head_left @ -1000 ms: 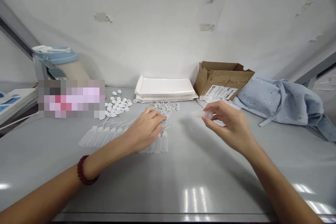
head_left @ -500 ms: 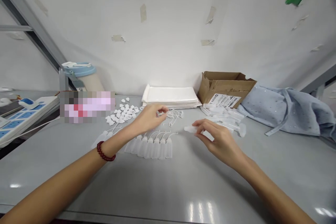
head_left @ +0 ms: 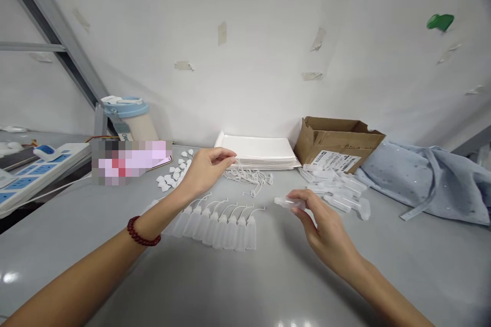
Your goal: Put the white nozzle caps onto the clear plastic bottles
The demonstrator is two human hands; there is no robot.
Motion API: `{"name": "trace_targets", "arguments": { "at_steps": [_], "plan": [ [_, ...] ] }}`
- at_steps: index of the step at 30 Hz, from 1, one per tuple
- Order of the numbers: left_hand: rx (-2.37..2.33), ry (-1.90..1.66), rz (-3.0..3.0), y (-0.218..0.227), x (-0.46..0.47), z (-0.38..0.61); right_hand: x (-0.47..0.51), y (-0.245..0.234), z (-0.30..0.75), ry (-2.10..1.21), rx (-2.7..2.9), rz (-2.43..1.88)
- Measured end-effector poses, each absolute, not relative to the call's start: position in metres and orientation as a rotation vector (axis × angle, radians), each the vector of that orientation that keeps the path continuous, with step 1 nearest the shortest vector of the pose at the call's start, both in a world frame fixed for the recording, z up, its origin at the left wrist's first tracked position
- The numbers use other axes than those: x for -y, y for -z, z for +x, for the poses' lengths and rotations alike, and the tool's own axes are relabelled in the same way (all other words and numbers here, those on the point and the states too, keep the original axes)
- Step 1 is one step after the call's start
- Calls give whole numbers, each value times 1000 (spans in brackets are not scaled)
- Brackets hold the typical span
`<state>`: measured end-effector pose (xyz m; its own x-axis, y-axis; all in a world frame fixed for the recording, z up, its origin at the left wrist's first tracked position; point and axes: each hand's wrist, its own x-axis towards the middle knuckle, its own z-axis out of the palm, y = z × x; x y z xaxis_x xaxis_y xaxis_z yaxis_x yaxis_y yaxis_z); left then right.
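Note:
My right hand (head_left: 322, 219) pinches a small translucent plastic bottle (head_left: 286, 203), lying sideways in the fingers with its neck to the left. My left hand (head_left: 207, 168) is closed at thumb and fingertips over a tangled pile of thin white straps (head_left: 253, 178); a white strap seems to hang from the pinch. Between my hands and nearer to me, a row of similar bottles (head_left: 222, 232) lies side by side, each with a white strap curving from its neck. White caps (head_left: 164, 182) are scattered left of my left hand, partly hidden by it.
Loose clear bottles (head_left: 341, 191) lie piled at right, before an open cardboard box (head_left: 341, 138). Behind the straps is a stack of white envelopes (head_left: 259, 148). Blue cloth (head_left: 422, 179) lies at far right. At left are a power strip (head_left: 34, 171), a phone (head_left: 161, 162) and a tumbler (head_left: 134, 120).
The camera has tipped upward and left, shifting the scene down and right. My left thumb and fingertips have come together above the straps. My right hand still holds the bottle.

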<state>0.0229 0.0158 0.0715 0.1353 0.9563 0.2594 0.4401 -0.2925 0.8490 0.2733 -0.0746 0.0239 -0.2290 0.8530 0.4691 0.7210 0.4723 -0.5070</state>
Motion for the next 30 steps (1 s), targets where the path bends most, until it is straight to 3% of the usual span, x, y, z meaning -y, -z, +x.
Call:
{"name": "trace_targets", "arguments": {
  "at_steps": [11,19,30],
  "plan": [
    [-1168,-1072,1531,-61,11,15,90,-22,252,-862,1842,-1310],
    [-839,-941,1296,-71,32,37,94,-23,244,-1011,1885,-1256],
    [-894,-889,1250,-58,41,41,95,-28,241,-1165,1735,-1079]
  ]
}}
